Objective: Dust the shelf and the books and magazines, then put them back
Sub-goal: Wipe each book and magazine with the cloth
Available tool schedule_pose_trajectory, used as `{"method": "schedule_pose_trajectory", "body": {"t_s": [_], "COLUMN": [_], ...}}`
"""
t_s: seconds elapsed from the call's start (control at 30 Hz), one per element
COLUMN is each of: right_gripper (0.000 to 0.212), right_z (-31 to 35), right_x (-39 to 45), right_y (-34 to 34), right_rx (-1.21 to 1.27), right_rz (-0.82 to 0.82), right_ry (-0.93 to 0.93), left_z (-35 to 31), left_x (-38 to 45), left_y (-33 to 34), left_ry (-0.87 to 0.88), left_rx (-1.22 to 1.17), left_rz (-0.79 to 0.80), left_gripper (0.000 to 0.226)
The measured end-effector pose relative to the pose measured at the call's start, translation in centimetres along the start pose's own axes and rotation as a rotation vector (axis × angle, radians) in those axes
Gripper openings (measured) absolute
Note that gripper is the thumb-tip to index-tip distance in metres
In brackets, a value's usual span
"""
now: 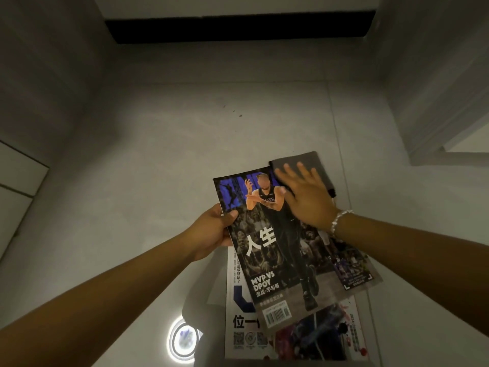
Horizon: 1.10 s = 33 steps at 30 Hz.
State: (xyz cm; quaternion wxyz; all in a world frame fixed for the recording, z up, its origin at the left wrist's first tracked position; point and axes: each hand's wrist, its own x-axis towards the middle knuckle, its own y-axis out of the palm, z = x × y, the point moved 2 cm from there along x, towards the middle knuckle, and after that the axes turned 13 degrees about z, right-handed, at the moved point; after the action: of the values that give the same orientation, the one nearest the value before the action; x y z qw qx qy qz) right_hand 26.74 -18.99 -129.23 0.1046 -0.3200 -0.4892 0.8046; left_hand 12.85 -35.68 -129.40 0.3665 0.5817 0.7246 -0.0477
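A basketball magazine with a player on its cover is lifted above the floor. My left hand grips its left edge, thumb on the cover. My right hand hovers flat with spread fingers over the magazine's upper right corner, and a grey dusting cloth lies under and beyond its fingers. More magazines lie in a pile on the floor beneath the one I hold. The dark shelf opening is at the top of the view.
Pale grey floor tiles stretch ahead. A round ceiling light is reflected in the floor left of the pile. White cabinet panels stand at the left and a wall corner at the right.
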Motion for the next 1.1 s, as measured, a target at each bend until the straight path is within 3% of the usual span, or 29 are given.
{"method": "schedule_pose_trajectory", "body": {"t_s": [0.13,0.2,0.3,0.5,0.7,0.83,0.97,1.1], "right_gripper": [0.047,0.047,0.046,0.049,0.044,0.042,0.043,0.058], "right_z": [5.7,6.2,4.0,3.5,7.7,7.2,2.9,-0.8], "right_x": [-1.5,-1.3,-0.1,1.7,-0.1,-1.4,-2.5,-2.0], "right_y": [2.1,2.2,1.4,0.3,1.2,1.4,1.7,1.3], "right_rx": [0.122,0.127,0.059,0.048,0.213,0.234,0.016,-0.089], "right_rz": [0.099,0.142,0.116,0.059,0.215,0.265,0.225,0.067], "right_ry": [-0.343,-0.416,-0.370,-0.092,-0.394,-0.500,-0.430,-0.199], "left_z": [-0.2,-0.2,-0.2,-0.2,-0.2,-0.2,-0.4,0.0], "left_x": [-0.3,-0.6,-0.8,-0.8,-0.8,-1.2,-1.4,-1.2], "left_y": [-0.1,-0.2,-0.4,-0.4,-0.4,-0.1,-0.1,-0.1], "left_ry": [0.008,0.004,-0.005,-0.007,-0.007,0.000,-0.015,-0.016], "left_rx": [-0.049,-0.067,-0.099,-0.108,-0.100,-0.106,-0.202,-0.211], "left_rz": [0.098,0.159,0.209,0.208,0.220,0.257,0.283,0.232], "left_gripper": [0.031,0.035,0.039,0.038,0.032,0.033,0.042,0.025]}}
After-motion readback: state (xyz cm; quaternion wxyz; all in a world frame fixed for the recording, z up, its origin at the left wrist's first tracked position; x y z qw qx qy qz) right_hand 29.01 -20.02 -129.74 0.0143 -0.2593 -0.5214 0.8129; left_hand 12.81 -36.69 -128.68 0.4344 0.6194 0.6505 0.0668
